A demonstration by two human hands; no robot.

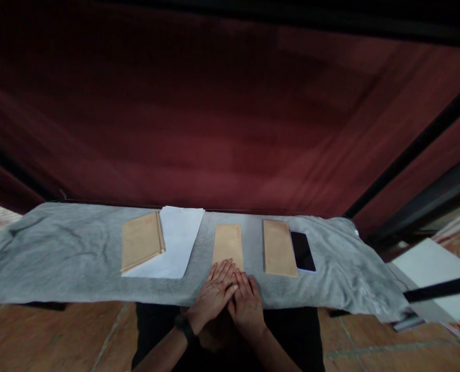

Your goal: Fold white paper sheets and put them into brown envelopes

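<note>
A brown paper envelope (228,242) lies upright in front of me, its near end under my fingers. My left hand (214,290) rests flat on that end, fingers stretched out, with a dark band on the wrist. Beside it my right hand (247,306) also lies flat, fingers extended, its fingertips at the envelope's lower right. The two hands touch or overlap near the thumbs. Neither one grips anything. To the right is another brown envelope or stack of envelopes (279,249). On the left, a stack of brown envelopes (141,241) partly covers white paper sheets (180,240).
A grey cloth (78,253) covers the narrow table. A dark-screened phone (303,251) lies beside the right envelopes. Behind the table stands a dark red panel (222,129). White flat boards (433,263) and a dark bar are at the far right, above a tiled floor (98,336).
</note>
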